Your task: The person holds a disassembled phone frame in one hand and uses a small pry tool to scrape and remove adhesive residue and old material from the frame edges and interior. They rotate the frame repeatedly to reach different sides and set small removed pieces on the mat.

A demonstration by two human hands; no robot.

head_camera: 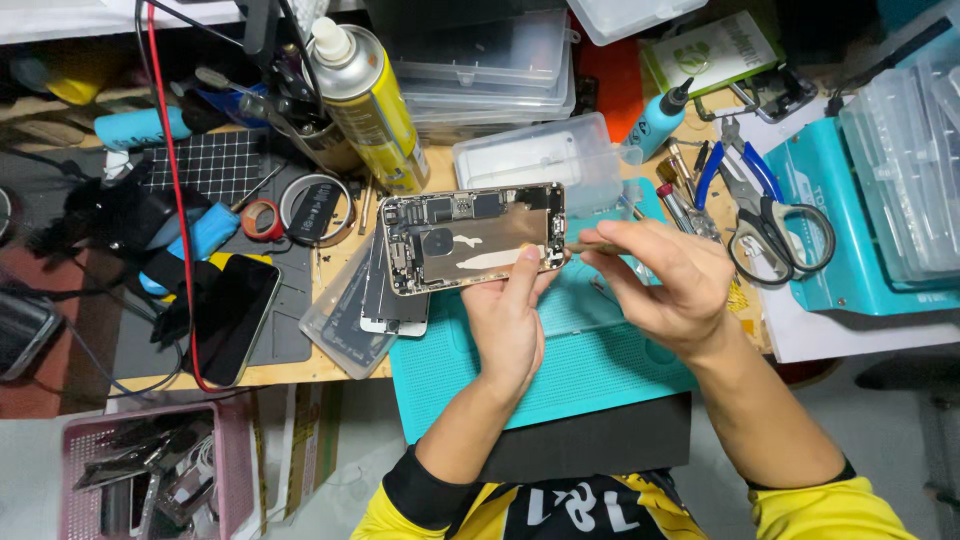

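The fingers of the left hand are wrapped around the lower right corner of an opened phone housing, thumb pressed on the inner plate, the rest hidden behind the shell, so the housing is held up above the teal work mat with its insides facing the person. The right hand sits just beside it, its fingers pinched shut on a thin tool whose tip meets the housing's right edge; what kind of tool it is I cannot make out.

The housing looks light and stiff, a thin metal frame with small boards, connectors and ribbon parts exposed inside. That makes it fragile in the middle; I would judge the bare frame edges and corners the safe places to grip, as the left hand does now, and the smooth metal could slip if held loosely.

Further out, a stack of dark screen panels lies on the desk just left of the mat, and a black phone rests further left. A yellow spray can stands behind the housing, beside a clear plastic box. Scissors and blue-handled pliers lie to the right, near a teal machine.
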